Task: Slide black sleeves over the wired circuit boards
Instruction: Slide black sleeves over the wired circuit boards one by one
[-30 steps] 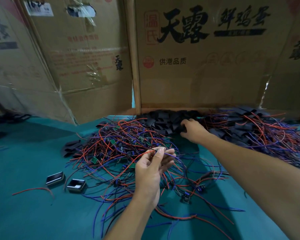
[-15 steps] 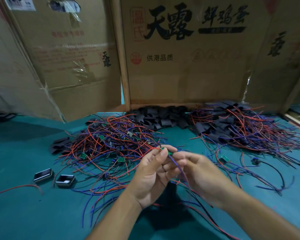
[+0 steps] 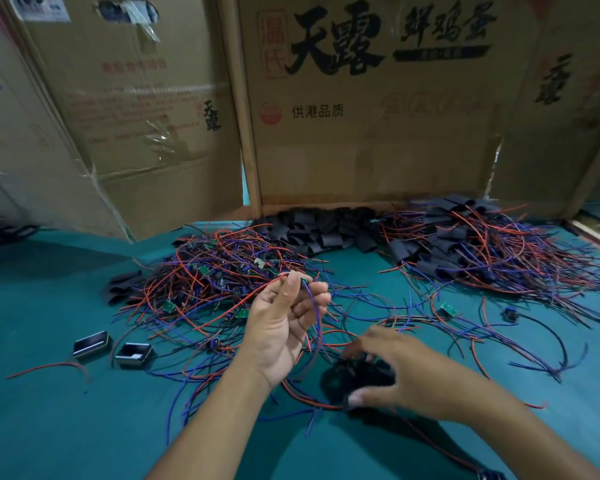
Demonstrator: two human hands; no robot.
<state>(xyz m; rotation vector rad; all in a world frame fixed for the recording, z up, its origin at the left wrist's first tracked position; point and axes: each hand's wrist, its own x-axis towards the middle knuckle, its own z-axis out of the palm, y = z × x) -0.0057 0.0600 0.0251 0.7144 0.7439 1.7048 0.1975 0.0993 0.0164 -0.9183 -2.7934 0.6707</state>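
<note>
Black sleeves [image 3: 321,233] lie heaped beyond both hands; sleeved boards [image 3: 465,237] pile up far right, bare boards [image 3: 215,271] far left — many left. Left hand [image 3: 284,327] pinches one board's wires; right hand [image 3: 406,372], blurred, curls over something black — a sleeve, I judge. Green worktop [image 3: 66,427] lies open near left.

The left hand [image 3: 284,327] is held up, palm facing the person, and pinches a small green circuit board [image 3: 303,280] at its fingertips. Red and blue wires [image 3: 317,317] hang down from the pinch. Below and to the right of it, the right hand [image 3: 406,372] reaches down over a dark, blurry black sleeve [image 3: 350,375] on the green table [image 3: 49,427]. It is too blurry to tell if the fingers hold the sleeve. Behind the pinch lies a pile of wired boards [image 3: 215,271], and further back a heap of black sleeves [image 3: 319,230].
</note>
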